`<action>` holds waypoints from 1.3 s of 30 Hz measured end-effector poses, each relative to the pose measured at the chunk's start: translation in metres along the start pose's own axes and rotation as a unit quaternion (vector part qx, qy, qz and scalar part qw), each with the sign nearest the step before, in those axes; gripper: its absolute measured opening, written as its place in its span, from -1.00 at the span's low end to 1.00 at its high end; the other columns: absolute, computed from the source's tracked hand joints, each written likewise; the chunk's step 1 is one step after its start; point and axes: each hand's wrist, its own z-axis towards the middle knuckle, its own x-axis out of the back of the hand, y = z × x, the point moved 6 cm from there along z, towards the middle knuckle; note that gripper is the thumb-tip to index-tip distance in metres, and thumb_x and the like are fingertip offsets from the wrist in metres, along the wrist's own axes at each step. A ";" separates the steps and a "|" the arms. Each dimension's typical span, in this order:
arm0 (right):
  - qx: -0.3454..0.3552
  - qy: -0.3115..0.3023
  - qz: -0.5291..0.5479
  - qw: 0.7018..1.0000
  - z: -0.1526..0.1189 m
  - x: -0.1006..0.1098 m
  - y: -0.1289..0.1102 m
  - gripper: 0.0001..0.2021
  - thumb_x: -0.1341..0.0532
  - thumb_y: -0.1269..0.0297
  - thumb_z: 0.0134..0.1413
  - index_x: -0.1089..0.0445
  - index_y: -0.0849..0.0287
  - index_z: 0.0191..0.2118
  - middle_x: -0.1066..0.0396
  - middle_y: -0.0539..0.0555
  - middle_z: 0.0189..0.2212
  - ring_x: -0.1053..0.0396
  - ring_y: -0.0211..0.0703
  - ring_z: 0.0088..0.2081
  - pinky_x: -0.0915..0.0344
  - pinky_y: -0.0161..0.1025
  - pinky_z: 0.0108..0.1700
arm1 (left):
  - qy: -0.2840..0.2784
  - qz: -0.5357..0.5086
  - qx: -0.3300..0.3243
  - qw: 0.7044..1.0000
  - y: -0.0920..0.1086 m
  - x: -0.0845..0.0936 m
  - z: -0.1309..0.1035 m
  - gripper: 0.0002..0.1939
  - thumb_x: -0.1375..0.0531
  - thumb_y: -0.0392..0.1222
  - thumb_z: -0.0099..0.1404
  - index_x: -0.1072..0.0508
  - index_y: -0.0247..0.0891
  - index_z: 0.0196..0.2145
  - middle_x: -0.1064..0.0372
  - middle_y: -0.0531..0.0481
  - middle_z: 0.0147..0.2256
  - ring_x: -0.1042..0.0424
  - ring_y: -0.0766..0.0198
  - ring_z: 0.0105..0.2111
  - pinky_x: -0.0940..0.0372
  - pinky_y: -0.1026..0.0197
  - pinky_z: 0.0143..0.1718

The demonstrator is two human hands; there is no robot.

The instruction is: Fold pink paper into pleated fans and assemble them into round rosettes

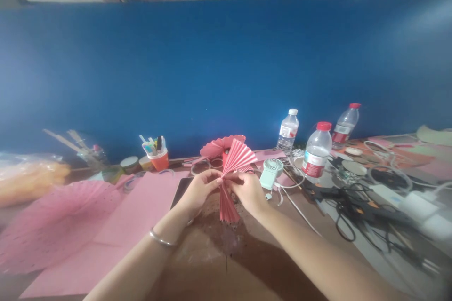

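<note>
A pink pleated paper fan (240, 156) is held upright over the table, pinched at its narrow middle so that it flares above and below. My left hand (204, 189) grips that middle from the left, thumb and fingers pressed together. From the right, my right hand (247, 190) pinches the same spot. Both hands' fingertips nearly meet there. Behind the paper fan stands a larger pleated pink paper piece (214, 147) with a scalloped edge. A dark flat object (181, 190) lies beside my left hand, partly hidden by it.
Pink paper sheets (123, 216) and a round pleated paper (67, 221) cover the left side. An orange cup of pens (161, 161) stands at the back. To the right are a mint handheld fan (271, 174), several bottles (317, 150), tangled cables (367, 216) and a white power strip (423, 214).
</note>
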 end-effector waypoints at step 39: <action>0.279 -0.012 -0.064 0.958 -0.018 0.010 -0.011 -0.81 -0.13 0.37 0.09 -0.44 0.08 -0.20 -0.43 0.10 -0.31 -0.38 -0.09 -0.23 -0.32 -0.15 -0.19 | 0.045 -0.126 0.019 0.991 -0.011 -0.007 -0.003 -0.82 -0.28 -0.22 0.05 -0.49 -0.37 -0.37 -0.43 -0.05 -0.41 -0.39 0.36 -0.42 -0.28 0.31 -0.30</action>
